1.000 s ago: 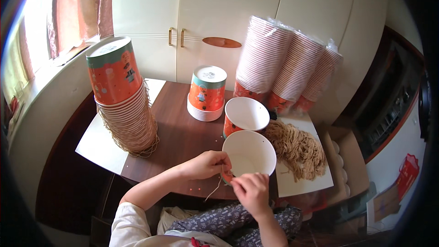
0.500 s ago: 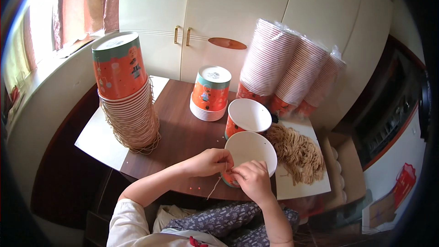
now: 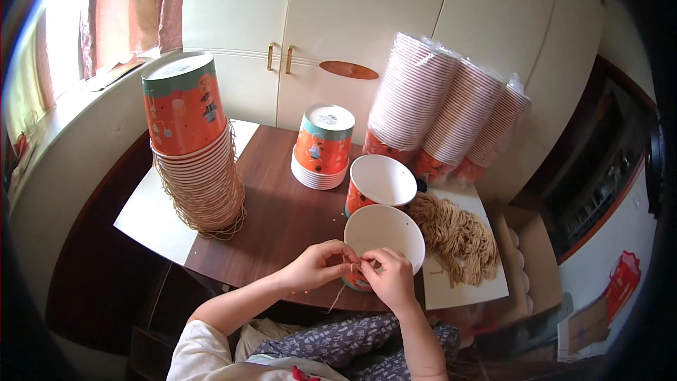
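Note:
Near the table's front edge stands an orange paper bucket [image 3: 395, 229], its white inside facing up. My left hand [image 3: 321, 266] is closed at the bucket's near rim, thumb and fingertips pinching a thin beige string [image 3: 337, 298]. A loose end of that string hangs down below the hand. My right hand [image 3: 390, 279] meets it from the right, its fingertips pinched on the string at the rim. The exact point where the string meets the bucket is hidden by my fingers. Just behind stands another open paper bucket [image 3: 383, 178].
A tall upside-down bucket stack [image 3: 185, 116], wound with string, stands on the left. A shorter stack [image 3: 326, 144] sits at the back middle. Plastic-wrapped bucket stacks [image 3: 416, 92] rise at back right. A beige string bundle [image 3: 458, 243] lies right, beside a cardboard box [image 3: 539, 247].
My hands have drawn closer together at the near rim, the fingertips now almost touching. The left hand has shifted slightly down, and the dangling string end has swung a little to the right.

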`<action>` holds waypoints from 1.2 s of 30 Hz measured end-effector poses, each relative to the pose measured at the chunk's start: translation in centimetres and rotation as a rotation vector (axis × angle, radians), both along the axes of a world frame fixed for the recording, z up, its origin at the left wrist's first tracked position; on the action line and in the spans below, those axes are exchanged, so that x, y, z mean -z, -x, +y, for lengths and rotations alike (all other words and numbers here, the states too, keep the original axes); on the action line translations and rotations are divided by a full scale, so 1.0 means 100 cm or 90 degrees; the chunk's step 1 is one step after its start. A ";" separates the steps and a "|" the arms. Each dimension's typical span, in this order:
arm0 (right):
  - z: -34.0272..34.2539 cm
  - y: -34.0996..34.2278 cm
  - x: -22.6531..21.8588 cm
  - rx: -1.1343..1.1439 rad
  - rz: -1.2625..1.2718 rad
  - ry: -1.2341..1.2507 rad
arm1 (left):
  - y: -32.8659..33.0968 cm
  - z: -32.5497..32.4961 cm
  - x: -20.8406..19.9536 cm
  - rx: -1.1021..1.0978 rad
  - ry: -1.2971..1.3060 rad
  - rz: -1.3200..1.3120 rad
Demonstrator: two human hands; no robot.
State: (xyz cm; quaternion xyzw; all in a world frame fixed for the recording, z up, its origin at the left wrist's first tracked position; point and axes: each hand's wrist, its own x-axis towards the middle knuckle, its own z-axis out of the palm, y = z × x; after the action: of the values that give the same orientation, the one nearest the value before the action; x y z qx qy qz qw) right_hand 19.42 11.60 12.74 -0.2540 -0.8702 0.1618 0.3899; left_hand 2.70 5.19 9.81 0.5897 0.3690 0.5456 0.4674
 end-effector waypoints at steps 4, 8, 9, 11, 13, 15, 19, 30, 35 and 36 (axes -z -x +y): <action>0.003 -0.002 0.002 -0.023 0.002 0.080 | -0.006 -0.002 0.012 -0.110 -0.018 0.037; 0.002 -0.001 0.000 -0.019 -0.006 0.089 | -0.012 -0.010 0.016 -0.220 -0.055 0.189; 0.002 -0.001 0.000 -0.022 -0.006 0.086 | -0.015 -0.009 0.018 -0.255 -0.064 0.198; 0.002 -0.001 -0.001 -0.027 -0.008 0.084 | -0.018 -0.006 0.019 -0.280 -0.082 0.219; 0.003 -0.002 -0.003 -0.035 -0.009 0.078 | -0.018 -0.006 0.021 -0.305 -0.101 0.242; 0.002 -0.002 -0.003 -0.036 -0.015 0.084 | -0.018 -0.004 0.021 -0.380 -0.219 0.341; 0.004 -0.003 -0.005 -0.054 -0.031 0.070 | -0.015 -0.005 0.017 -0.446 -0.237 0.381; 0.004 -0.005 -0.005 -0.061 -0.029 0.111 | -0.020 -0.004 0.016 -0.364 -0.104 0.140; 0.004 -0.006 -0.005 -0.059 -0.029 0.130 | -0.019 -0.001 0.021 -0.296 -0.087 0.062; 0.004 -0.005 -0.005 -0.058 -0.027 0.129 | -0.019 0.000 0.023 -0.275 -0.068 0.029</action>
State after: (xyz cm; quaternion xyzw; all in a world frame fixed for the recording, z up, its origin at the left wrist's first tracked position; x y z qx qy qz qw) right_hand 19.94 12.04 13.22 -0.2555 -0.8682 0.2610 0.3359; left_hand 4.63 5.17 7.50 0.5328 0.4681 0.6383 0.2993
